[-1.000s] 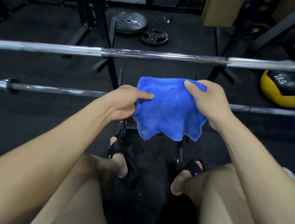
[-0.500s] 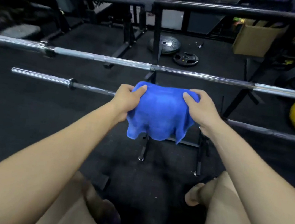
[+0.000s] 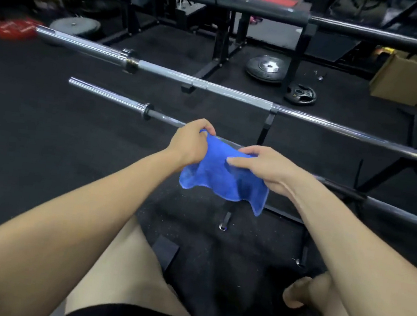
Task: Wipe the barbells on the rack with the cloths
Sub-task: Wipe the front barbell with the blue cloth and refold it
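Blue cloth (image 3: 222, 178) hangs between both hands, draped over the lower barbell (image 3: 120, 101) at about the middle of the view, its loose edges drooping below the bar. The left hand (image 3: 190, 144) pinches the cloth's upper left corner with curled fingers, right at the bar. The right hand (image 3: 264, 168) grips the cloth's right side — thumb on top, fingers curled under the fabric. A second, thicker barbell (image 3: 211, 86) lies on the rack (image 3: 267, 127) just behind and above the first, running from upper left to right edge. Farther back a black crossbar (image 3: 259, 9) spans the view. On the dark rubber floor (image 3: 34, 136) lie 2 black weight plates (image 3: 267, 68) beyond the rack, a red plate (image 3: 14, 28) at far left — blurred — and a cardboard box (image 3: 402, 79) at right.
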